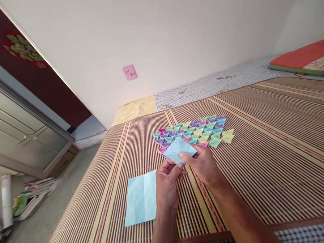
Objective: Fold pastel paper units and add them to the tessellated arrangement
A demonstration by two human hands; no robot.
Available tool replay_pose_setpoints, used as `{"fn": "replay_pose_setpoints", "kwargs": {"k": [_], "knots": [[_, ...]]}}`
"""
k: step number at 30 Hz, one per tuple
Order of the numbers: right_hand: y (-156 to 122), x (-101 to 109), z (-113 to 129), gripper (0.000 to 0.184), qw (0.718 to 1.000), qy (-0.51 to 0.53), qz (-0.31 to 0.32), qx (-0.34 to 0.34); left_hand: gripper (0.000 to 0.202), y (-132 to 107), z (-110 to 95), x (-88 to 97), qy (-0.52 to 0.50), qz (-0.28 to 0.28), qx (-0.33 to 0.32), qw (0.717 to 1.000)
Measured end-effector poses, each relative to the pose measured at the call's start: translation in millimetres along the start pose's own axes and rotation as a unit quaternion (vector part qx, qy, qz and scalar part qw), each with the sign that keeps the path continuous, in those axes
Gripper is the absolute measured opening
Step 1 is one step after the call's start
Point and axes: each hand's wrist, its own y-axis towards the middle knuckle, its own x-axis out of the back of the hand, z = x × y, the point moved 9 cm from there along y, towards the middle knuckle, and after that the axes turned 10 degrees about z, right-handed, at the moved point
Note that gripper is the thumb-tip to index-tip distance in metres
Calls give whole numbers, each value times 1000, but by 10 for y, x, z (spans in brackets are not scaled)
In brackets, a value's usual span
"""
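A light blue folded paper, diamond-shaped with crease lines, is held up above the striped mat. My left hand pinches its lower corner, the thumb on top. My right hand grips its right side, with the thumb pressed on the face of the paper. Beyond the diamond lie rows of small folded paper pieces in pink, purple, green, yellow and blue, partly hidden by it. A creased, unfolded light blue sheet rests on the mat left of my left hand, which covers its right edge.
The striped bamboo mat covers a bed against a white wall. A pink note is stuck to the wall. Red folded bedding lies at the far right. Left of the bed are the floor, a glass-panelled door and stacked papers.
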Motion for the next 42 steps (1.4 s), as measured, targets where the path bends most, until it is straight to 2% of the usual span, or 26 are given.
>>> {"fn": "replay_pose_setpoints", "kwargs": {"k": [5, 9, 11, 16, 21, 28, 31, 34, 38, 42], "knots": [[-38, -28, 152, 19, 995, -86, 25, 45, 36, -65, -171, 138, 9, -36, -9, 999], [-96, -103, 406, 22, 981, -155, 37, 111, 37, -71, -210, 133, -42, -27, -15, 999], [-100, -140, 461, 23, 978, -163, 53, 120, 35, -60, -203, 130, -57, -25, -18, 998], [-53, -157, 364, 17, 987, -85, 119, 72, 35, -31, -162, 181, -58, -22, -9, 998], [-31, 18, 233, 16, 995, -24, 80, 57, 35, -30, -151, 200, -16, -14, -2, 1000], [-49, 82, 362, 7, 990, -58, 61, 113, 32, -41, -156, 182, 26, -27, -9, 999], [-39, 98, 314, 7, 993, -55, 60, 86, 30, -48, -162, 169, 28, -26, -8, 999], [-32, 70, 216, 12, 994, -51, 90, 46, 27, -56, -172, 156, 33, -20, -6, 999], [-47, 2, 240, 13, 989, -39, 137, 49, 26, -59, -181, 133, 36, -4, -4, 999], [-66, -21, 300, 18, 988, -40, 144, 47, 24, -71, -217, 122, 31, 4, -24, 999]]}}
